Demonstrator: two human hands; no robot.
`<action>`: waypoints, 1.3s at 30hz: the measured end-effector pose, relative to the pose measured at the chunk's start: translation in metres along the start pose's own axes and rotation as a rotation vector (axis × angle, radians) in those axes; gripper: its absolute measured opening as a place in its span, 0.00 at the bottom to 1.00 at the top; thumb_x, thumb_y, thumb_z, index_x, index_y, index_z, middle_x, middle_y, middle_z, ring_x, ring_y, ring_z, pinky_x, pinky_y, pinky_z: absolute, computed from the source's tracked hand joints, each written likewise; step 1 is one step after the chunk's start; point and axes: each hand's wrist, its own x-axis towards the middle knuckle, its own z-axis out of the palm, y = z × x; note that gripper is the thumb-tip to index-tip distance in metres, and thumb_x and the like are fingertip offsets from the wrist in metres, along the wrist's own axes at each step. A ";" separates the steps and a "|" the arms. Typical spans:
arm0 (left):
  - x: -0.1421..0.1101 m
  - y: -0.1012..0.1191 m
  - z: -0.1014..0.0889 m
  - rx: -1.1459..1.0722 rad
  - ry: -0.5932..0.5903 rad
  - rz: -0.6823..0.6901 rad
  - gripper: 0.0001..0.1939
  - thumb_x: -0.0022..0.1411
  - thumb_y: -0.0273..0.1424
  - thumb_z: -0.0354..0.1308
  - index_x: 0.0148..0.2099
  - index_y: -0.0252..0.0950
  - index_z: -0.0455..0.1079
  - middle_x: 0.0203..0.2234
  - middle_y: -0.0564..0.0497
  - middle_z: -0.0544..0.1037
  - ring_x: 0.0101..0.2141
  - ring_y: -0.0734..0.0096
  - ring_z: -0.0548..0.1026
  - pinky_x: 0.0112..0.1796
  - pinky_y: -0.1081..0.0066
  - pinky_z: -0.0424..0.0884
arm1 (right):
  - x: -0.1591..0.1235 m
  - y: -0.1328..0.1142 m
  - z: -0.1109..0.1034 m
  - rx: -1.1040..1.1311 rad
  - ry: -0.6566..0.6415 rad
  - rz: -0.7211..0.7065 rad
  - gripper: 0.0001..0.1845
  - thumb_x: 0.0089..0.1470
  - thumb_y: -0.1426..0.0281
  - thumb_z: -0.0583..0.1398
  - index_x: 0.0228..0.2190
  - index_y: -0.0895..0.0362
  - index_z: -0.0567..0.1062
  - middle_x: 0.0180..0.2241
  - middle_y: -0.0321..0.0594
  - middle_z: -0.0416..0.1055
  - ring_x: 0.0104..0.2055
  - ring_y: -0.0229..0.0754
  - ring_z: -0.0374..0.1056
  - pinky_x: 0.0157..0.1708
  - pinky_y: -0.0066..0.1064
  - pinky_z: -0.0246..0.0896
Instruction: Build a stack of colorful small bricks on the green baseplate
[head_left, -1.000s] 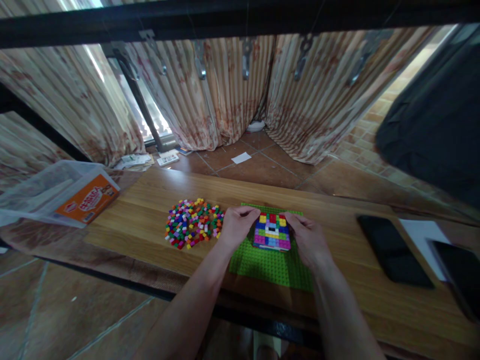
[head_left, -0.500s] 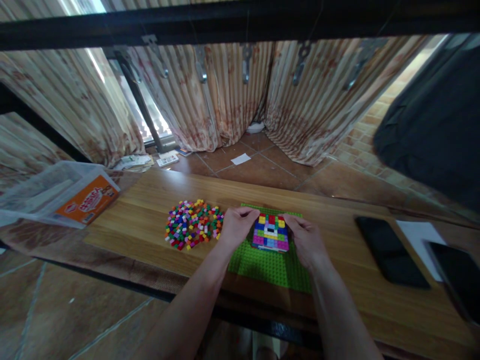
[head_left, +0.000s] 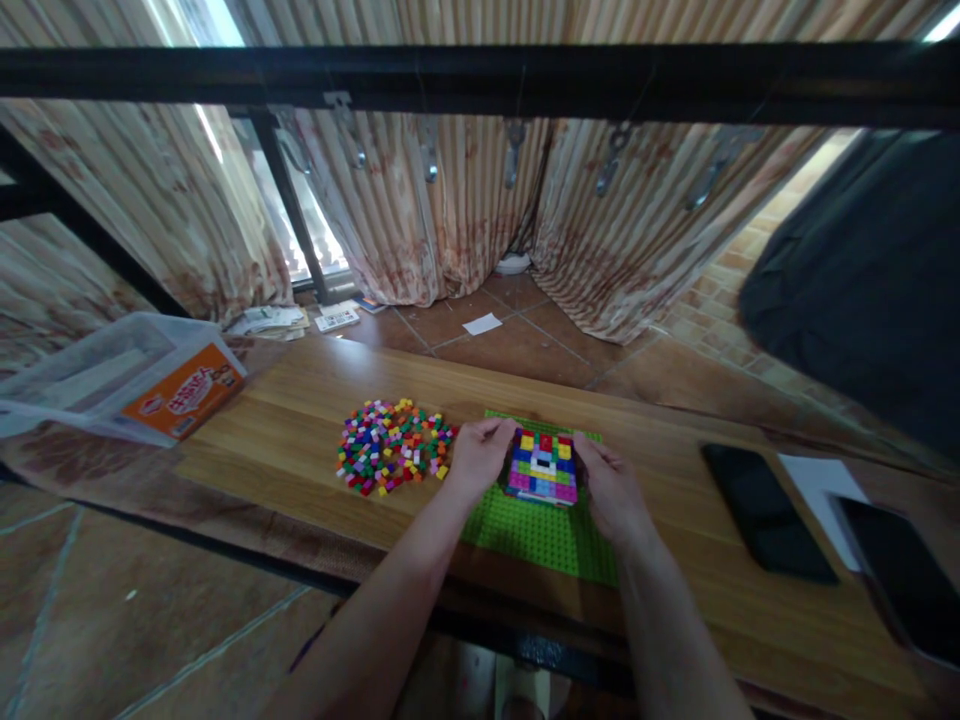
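Note:
A low block build of many-coloured toy bricks (head_left: 543,470) stands on a green studded baseplate (head_left: 551,545), with a small dark opening framed by white bricks in its upper face. My left hand (head_left: 484,455) grips its left side, thumb and fingers at the upper left corner. On the opposite side my right hand (head_left: 609,485) holds the right edge with its fingertips. The far sides of the fingers are hidden. Close to the left hand, a pile of loose small bricks (head_left: 394,445) in mixed colours lies on the wooden table (head_left: 292,420).
A clear plastic tub (head_left: 97,365) with an orange label stands at the left end. To the right lie a black phone (head_left: 769,510), white paper (head_left: 821,500) and a second dark device (head_left: 904,570). A black bar (head_left: 480,80) with metal hooks crosses above.
My view has tilted slightly. The right fingers have moved from the build's top right corner a little down along its right side; the left hand stays at the left corner.

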 end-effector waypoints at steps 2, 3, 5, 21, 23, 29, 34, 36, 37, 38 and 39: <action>0.001 0.000 0.001 -0.046 0.017 -0.039 0.13 0.59 0.37 0.57 0.34 0.35 0.81 0.23 0.53 0.78 0.26 0.74 0.71 0.29 0.74 0.65 | 0.000 -0.001 0.000 0.020 -0.004 0.019 0.25 0.42 0.47 0.69 0.29 0.57 0.81 0.27 0.42 0.81 0.34 0.51 0.78 0.33 0.39 0.74; 0.002 0.000 0.002 -0.064 0.024 -0.053 0.14 0.59 0.37 0.57 0.35 0.36 0.81 0.24 0.53 0.79 0.26 0.74 0.72 0.30 0.74 0.66 | 0.000 -0.001 0.001 0.030 -0.004 0.025 0.25 0.42 0.47 0.69 0.28 0.57 0.81 0.27 0.42 0.81 0.34 0.51 0.79 0.34 0.39 0.74; 0.003 -0.002 0.003 -0.076 0.024 -0.064 0.14 0.60 0.38 0.57 0.35 0.36 0.81 0.26 0.52 0.80 0.27 0.73 0.72 0.30 0.74 0.66 | 0.000 -0.001 0.001 0.045 -0.001 0.028 0.25 0.41 0.47 0.70 0.28 0.57 0.81 0.27 0.43 0.81 0.35 0.52 0.79 0.34 0.40 0.74; 0.004 -0.010 0.006 0.084 -0.007 0.015 0.18 0.59 0.43 0.58 0.26 0.35 0.77 0.18 0.56 0.71 0.23 0.75 0.66 0.26 0.74 0.60 | 0.003 -0.001 0.001 -0.074 0.041 -0.039 0.24 0.38 0.47 0.70 0.25 0.56 0.81 0.25 0.37 0.80 0.27 0.46 0.75 0.30 0.36 0.72; 0.004 -0.010 0.006 0.102 0.003 0.009 0.17 0.58 0.42 0.58 0.26 0.35 0.77 0.18 0.57 0.71 0.22 0.75 0.66 0.26 0.73 0.59 | 0.003 -0.002 0.002 -0.082 0.062 -0.049 0.23 0.37 0.49 0.71 0.24 0.56 0.81 0.24 0.37 0.79 0.27 0.45 0.75 0.30 0.35 0.71; 0.005 -0.010 0.009 0.119 0.012 -0.002 0.18 0.59 0.42 0.57 0.24 0.36 0.76 0.16 0.57 0.69 0.22 0.75 0.65 0.25 0.73 0.57 | 0.006 0.004 -0.004 -0.084 0.062 -0.037 0.21 0.41 0.51 0.70 0.27 0.56 0.82 0.26 0.38 0.80 0.27 0.45 0.75 0.28 0.34 0.71; 0.005 -0.008 0.009 0.219 0.034 -0.031 0.20 0.60 0.42 0.56 0.22 0.35 0.75 0.15 0.56 0.68 0.23 0.74 0.66 0.25 0.74 0.58 | 0.011 0.010 -0.008 -0.088 0.086 -0.035 0.21 0.40 0.52 0.70 0.27 0.58 0.82 0.26 0.39 0.80 0.28 0.45 0.76 0.29 0.34 0.71; 0.006 -0.008 0.009 0.242 0.026 -0.031 0.19 0.61 0.41 0.56 0.24 0.35 0.76 0.16 0.55 0.70 0.24 0.73 0.67 0.26 0.74 0.59 | 0.011 0.010 -0.008 -0.087 0.078 -0.017 0.22 0.38 0.52 0.71 0.27 0.58 0.81 0.25 0.40 0.80 0.28 0.46 0.75 0.29 0.35 0.71; 0.006 -0.008 0.009 0.247 0.019 -0.029 0.19 0.61 0.41 0.56 0.25 0.35 0.77 0.17 0.55 0.71 0.24 0.73 0.68 0.27 0.74 0.60 | 0.011 0.009 -0.009 -0.084 0.059 -0.003 0.23 0.38 0.51 0.71 0.27 0.58 0.81 0.25 0.41 0.80 0.28 0.46 0.75 0.29 0.35 0.71; 0.006 -0.009 0.009 0.246 0.012 -0.026 0.19 0.61 0.42 0.56 0.25 0.35 0.77 0.17 0.55 0.72 0.25 0.72 0.68 0.27 0.73 0.61 | 0.011 0.008 -0.009 -0.080 0.042 0.008 0.24 0.39 0.50 0.70 0.28 0.59 0.82 0.25 0.42 0.79 0.28 0.46 0.75 0.29 0.35 0.70; 0.006 -0.010 0.009 0.238 0.004 -0.024 0.20 0.62 0.42 0.55 0.26 0.35 0.77 0.18 0.54 0.73 0.25 0.72 0.69 0.28 0.73 0.61 | 0.010 0.006 -0.010 -0.079 0.037 0.011 0.25 0.40 0.49 0.70 0.29 0.59 0.82 0.26 0.43 0.79 0.28 0.45 0.75 0.28 0.34 0.70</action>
